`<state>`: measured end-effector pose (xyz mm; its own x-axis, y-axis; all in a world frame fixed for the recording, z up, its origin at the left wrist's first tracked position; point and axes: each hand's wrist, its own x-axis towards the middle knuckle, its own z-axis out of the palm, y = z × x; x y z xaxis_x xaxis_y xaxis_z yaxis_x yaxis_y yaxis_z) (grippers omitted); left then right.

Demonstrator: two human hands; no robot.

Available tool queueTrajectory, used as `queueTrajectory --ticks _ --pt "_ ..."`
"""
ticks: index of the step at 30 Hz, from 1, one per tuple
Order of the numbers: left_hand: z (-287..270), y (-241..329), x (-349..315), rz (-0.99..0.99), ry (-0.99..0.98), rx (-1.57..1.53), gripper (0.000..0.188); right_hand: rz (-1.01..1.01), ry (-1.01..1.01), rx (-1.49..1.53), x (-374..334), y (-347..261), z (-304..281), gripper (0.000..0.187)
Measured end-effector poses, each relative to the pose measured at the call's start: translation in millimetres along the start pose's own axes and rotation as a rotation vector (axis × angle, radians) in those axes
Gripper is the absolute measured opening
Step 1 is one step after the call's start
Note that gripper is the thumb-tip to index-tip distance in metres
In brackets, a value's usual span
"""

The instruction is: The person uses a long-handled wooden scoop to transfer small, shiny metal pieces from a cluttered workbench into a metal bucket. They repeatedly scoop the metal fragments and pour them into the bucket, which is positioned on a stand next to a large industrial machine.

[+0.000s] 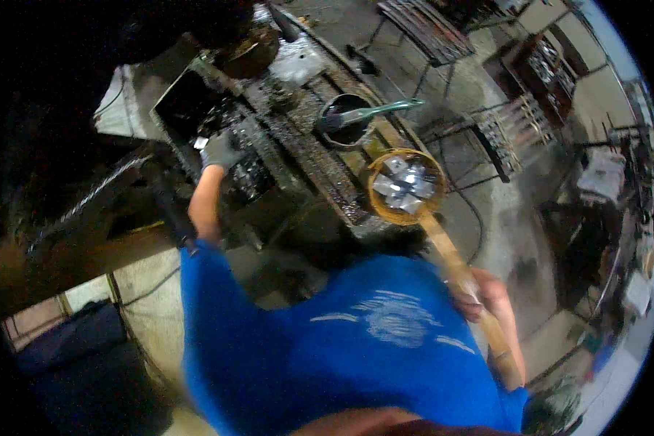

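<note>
On the left, my left hand (221, 150) wears a grey glove and reaches into the dark, oily machine bed. A small bright metal piece (200, 144) shows right at the glove's edge. The glove's fingers are blurred, so whether they grip that piece is unclear. My right hand (479, 294) is bare and wrapped round a long, flat wooden handle (447, 254). At the far end of the handle is a round scoop with a yellowish rim (371, 190). Several shiny, flat metal pieces (407, 183) lie in it.
Behind the scoop, a round can (325, 129) holds a brush with a green handle (389, 108). Both stand on the grimy, wet machine table (298, 156). Beyond are metal racks (429, 33) and a stand with rods (512, 131). A cable (478, 225) runs along the floor at right.
</note>
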<state>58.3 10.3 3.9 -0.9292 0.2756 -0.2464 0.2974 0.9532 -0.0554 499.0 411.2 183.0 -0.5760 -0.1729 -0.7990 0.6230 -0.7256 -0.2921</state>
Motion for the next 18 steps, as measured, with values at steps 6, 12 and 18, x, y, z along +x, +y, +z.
queueTrajectory --ticks 6,12,18 --pt "-11.1 19.9 0.7 -0.121 -0.023 0.000 0.070 0.037 -0.006 -0.016 -1.7 -4.8 7.9 0.044" --pt "1.1 3.9 33.4 -0.097 -0.257 -0.055 0.066 0.004 0.019 -0.057 -3.4 -3.8 13.4 0.044" --pt "4.0 15.2 23.0 -0.181 -0.137 -0.041 0.066 0.008 0.063 -0.009 -1.6 6.1 15.1 0.043"
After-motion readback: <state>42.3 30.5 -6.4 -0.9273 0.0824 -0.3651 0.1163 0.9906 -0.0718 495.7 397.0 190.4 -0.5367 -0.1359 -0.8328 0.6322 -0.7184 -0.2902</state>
